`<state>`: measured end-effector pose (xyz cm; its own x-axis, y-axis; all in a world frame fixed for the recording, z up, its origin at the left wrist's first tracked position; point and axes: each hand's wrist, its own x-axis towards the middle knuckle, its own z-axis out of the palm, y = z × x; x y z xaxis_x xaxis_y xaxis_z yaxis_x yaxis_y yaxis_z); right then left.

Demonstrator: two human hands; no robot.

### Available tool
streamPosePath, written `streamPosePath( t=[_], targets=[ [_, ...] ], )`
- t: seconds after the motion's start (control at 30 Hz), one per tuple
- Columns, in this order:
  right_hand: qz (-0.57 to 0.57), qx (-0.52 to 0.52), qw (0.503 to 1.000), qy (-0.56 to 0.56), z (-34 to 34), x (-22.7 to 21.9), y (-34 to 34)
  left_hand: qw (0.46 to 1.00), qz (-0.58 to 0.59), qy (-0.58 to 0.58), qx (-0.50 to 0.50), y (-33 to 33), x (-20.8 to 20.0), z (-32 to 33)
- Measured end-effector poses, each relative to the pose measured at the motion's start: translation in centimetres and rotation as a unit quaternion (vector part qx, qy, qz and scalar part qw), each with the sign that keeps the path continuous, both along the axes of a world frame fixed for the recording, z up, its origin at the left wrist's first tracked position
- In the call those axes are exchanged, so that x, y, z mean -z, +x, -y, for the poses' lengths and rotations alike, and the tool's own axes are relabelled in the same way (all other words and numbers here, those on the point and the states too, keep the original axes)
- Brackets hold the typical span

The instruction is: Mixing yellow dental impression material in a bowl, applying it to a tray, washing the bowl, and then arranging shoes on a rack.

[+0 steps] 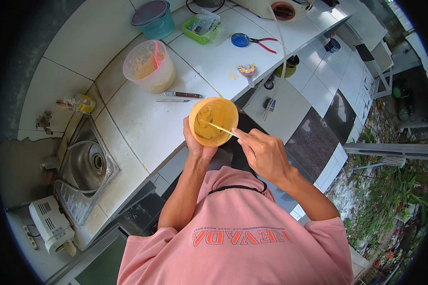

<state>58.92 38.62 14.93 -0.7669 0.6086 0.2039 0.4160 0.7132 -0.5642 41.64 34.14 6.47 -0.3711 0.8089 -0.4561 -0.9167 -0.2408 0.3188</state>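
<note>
My left hand [198, 146] is wrapped round the underside and left side of an orange mixing bowl [193, 121], holding it tilted toward me just off the counter edge. Thick yellow paste [214, 113] coats its inside. A thin, pale mixing stick [221, 128] is pinched in my right hand [264, 153], its far end dipped in the paste. Beyond the bowl, a brown-handled knife [184, 94] and a slim metal tool [172, 100] lie side by side. Near the counter's edge sits what looks like a dental impression tray [247, 71], pink with yellow material on it.
A translucent tub [166, 81] with a red-handled utensil stands on the white tiled counter [142, 121]. Behind it are a teal lidded bucket [158, 29] and a green basket [198, 37]. Red-handled pliers [265, 42] lie farther right. A steel sink [76, 183] is at left.
</note>
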Motion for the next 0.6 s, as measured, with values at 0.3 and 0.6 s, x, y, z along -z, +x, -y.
streamPosePath(
  t=[0.3,0.6],
  targets=[
    [-0.049,-0.002,0.981,-0.189,-4.1,2.0,-2.4,0.998,-0.023,-0.06,0.018,-1.9,0.0,-7.4],
    [-0.177,0.095,0.902,-0.382,-9.7,2.6,-3.3,0.998,-0.014,-0.057,-0.038,-4.4,-0.9,-12.0]
  ],
)
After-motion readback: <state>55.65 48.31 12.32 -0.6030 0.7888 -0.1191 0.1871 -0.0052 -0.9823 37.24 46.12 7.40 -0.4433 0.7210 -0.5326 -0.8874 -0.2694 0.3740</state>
